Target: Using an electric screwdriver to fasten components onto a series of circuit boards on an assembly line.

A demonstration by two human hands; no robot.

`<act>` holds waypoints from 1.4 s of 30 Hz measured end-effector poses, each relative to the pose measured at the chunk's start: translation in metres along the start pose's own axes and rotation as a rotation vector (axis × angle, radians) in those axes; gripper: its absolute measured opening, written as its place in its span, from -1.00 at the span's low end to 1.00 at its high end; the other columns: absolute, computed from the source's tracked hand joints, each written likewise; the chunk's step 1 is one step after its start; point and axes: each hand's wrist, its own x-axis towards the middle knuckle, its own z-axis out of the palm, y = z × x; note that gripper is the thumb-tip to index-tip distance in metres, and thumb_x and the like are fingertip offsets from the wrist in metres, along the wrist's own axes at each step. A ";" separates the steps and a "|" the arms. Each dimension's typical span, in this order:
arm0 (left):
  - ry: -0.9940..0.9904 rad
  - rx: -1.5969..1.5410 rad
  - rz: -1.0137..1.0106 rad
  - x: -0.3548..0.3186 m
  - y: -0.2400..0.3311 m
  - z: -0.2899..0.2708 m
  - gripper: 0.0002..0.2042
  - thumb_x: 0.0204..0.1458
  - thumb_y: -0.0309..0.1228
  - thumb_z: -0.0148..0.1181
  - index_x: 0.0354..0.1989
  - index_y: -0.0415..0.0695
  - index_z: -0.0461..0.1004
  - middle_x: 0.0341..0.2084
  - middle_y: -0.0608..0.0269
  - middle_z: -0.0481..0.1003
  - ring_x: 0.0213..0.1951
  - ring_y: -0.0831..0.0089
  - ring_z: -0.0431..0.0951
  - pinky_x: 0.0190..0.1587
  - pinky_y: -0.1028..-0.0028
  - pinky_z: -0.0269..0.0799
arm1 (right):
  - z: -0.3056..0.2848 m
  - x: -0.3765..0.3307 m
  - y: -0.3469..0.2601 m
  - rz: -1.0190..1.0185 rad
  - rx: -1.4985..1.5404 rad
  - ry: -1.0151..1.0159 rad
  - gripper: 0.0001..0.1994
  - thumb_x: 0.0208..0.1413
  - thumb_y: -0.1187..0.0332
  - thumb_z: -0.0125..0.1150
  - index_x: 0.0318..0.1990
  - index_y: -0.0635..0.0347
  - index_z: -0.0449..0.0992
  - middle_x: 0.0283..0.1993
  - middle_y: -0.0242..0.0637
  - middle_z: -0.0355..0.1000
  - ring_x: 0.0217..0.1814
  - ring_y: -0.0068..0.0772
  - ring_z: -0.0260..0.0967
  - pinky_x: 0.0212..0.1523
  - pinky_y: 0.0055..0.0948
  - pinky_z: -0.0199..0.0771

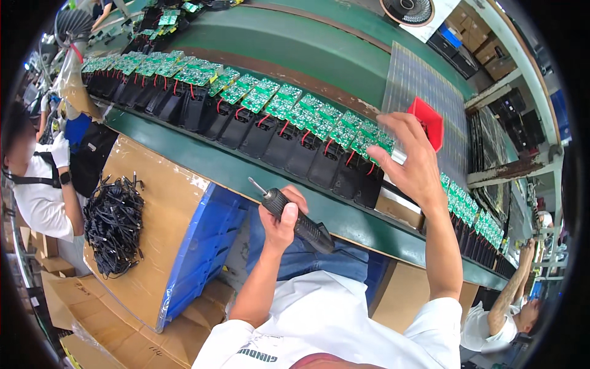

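My left hand (280, 221) is wrapped round a black electric screwdriver (312, 232), its metal bit pointing up and to the left, away from my body. Farther off, my right hand (410, 154) reaches over the right end of a row of green circuit boards (281, 102). Its thumb and fingers are spread at the end board (372, 136), with nothing plainly gripped between them; whether they touch the board is unclear. Red wires join the boards to black plastic housings (289, 147) standing side by side below them. A red bin (426, 122) sits just beyond my right fingers.
A green workbench (233, 178) runs across in front of me. On the left, a cardboard sheet (147, 172) over a blue crate (198, 246) bears a heap of black cables (113, 226). More boards (461, 200) continue to the right. Co-workers sit at left (43, 184) and right (501, 326).
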 end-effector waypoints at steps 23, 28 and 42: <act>-0.025 0.012 -0.038 -0.001 -0.003 -0.004 -0.79 0.05 -0.33 -0.06 -0.54 -0.18 0.35 -0.54 0.15 0.38 -0.42 0.39 0.32 -0.28 0.43 0.28 | 0.084 0.007 0.018 0.037 -0.299 0.170 -0.21 -0.17 -0.30 0.37 0.11 0.10 0.44 -0.02 -0.22 0.33 -0.03 -0.18 0.33 -0.06 -0.18 0.37; -0.046 0.063 0.008 0.003 -0.006 -0.003 -0.79 0.04 -0.33 -0.06 -0.54 -0.19 0.36 -0.53 0.16 0.38 -0.41 0.38 0.33 -0.25 0.44 0.29 | 0.083 0.011 0.026 0.027 -0.146 0.177 -0.25 -0.20 -0.25 0.41 0.05 0.11 0.48 -0.04 -0.26 0.34 -0.06 -0.18 0.33 -0.06 -0.20 0.37; -0.014 0.025 0.020 -0.014 0.017 0.007 -0.86 0.02 -0.44 0.08 -0.52 -0.22 0.46 -0.55 0.18 0.46 -0.50 0.43 0.34 -0.37 0.51 0.28 | 0.024 0.063 -0.054 0.124 0.186 0.112 -0.43 -0.01 0.08 0.46 0.04 0.36 0.55 -0.08 -0.17 0.49 -0.13 -0.26 0.45 -0.04 -0.41 0.43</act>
